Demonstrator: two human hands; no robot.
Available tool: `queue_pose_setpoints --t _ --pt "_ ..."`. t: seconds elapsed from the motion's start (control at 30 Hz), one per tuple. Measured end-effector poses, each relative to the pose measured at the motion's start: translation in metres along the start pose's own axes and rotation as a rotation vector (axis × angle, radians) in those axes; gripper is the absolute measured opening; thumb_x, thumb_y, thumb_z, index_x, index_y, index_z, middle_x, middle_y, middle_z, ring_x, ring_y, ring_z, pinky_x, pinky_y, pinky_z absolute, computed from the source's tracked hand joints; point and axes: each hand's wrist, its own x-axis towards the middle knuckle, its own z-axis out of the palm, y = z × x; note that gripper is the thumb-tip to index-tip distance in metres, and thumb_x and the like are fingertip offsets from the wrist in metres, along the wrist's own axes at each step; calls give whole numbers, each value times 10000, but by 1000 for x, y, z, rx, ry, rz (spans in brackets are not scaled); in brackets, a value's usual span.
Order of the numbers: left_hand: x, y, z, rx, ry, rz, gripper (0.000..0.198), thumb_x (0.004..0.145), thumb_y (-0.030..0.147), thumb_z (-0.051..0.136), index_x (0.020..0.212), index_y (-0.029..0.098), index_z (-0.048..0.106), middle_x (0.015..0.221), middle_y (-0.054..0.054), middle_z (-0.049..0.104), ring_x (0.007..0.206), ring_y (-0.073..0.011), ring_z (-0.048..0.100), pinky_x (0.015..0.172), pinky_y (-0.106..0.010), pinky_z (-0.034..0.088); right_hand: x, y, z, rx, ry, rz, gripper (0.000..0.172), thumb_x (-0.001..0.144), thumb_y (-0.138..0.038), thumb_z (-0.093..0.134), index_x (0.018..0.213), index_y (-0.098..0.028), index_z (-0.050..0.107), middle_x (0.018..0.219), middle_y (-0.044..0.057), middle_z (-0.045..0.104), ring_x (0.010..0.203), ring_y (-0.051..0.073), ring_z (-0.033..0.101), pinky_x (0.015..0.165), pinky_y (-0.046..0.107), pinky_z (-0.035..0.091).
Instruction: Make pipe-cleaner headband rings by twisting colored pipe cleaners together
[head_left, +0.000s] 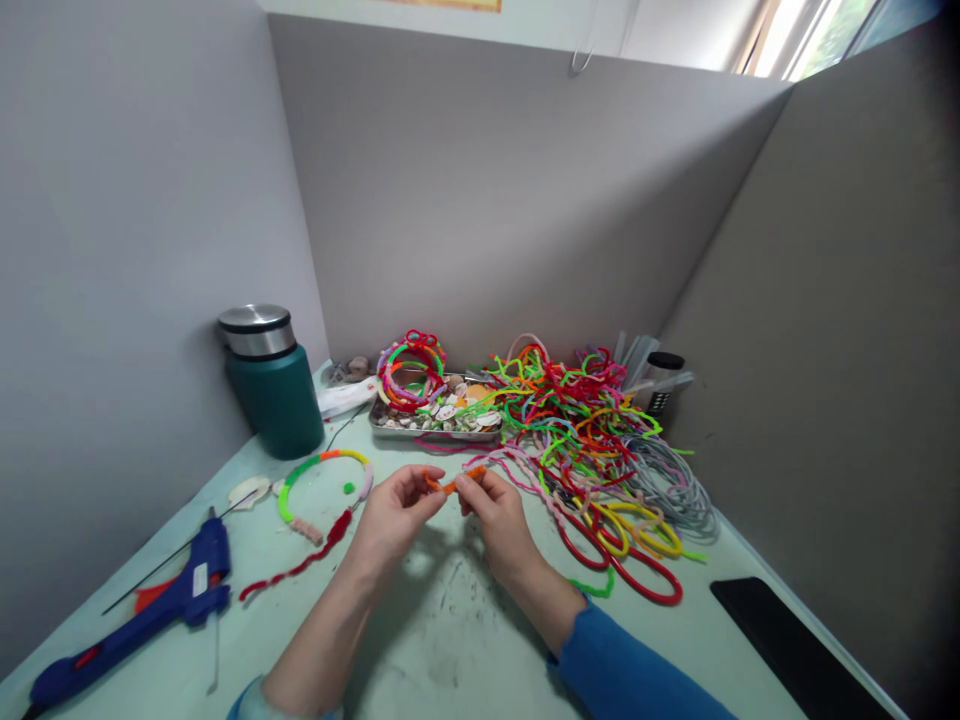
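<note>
A short orange fuzzy strip (450, 487) is pinched between my two hands above the middle of the table. My left hand (405, 505) grips its left end, and my right hand (491, 505) grips its right end. Left of my left hand lies an open ring (309, 463) wrapped in green, orange, yellow, pink and lilac. A red fuzzy strip (307, 562) trails from near the ring's lower right. Inside the ring sits a small green piece (349, 488).
A blue glue gun (187, 590) and teal bottle (277, 390) are at left. Behind my hands are a metal tray (435, 434) with wrapped rings and a tangled heap of coloured strips (570, 400). Red-handled scissors (652, 578) and a black phone-like slab (795, 645) lie right.
</note>
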Motion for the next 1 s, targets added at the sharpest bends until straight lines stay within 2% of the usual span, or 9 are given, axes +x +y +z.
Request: queue_pose_setpoints --t 0.27,0.4,0.5,0.63,1.0 --pt "2 1 1 65 12 -50 366 567 345 738 851 131 654 636 4 622 615 -131 553 584 -233 403 1 3 -2 -15 20 -2 223 787 -336 586 648 -165 549 585 -35 475 572 105 414 552 238 329" --pt "1 3 1 102 -73 -62 300 621 407 694 744 135 666 686 -45 676 622 -145 565 585 -245 414 2 3 -3 -11 9 -8 205 795 -328 572 669 -168 559 596 -33 479 575 107 413 556 243 330" --pt "0 4 1 87 -101 -46 280 637 389 687 762 140 669 693 -46 685 611 -136 563 583 -239 414 2 2 -3 -13 7 -8 208 795 -325 570 659 -169 555 595 -33 479 576 108 413 557 243 329" --pt "-1 5 2 19 -66 -47 284 551 338 747 744 147 663 695 -44 690 649 -159 601 598 -245 435 0 1 -2 -13 9 -14 206 791 -326 572 656 -170 562 596 -30 486 580 112 418 558 242 334" --pt "-3 7 5 -1 22 -1 210 553 302 743 681 154 666 651 -24 682 608 -142 585 566 -231 420 -1 0 -1 0 15 -9 222 783 -360 577 677 -166 586 602 -19 491 576 115 421 559 248 333"
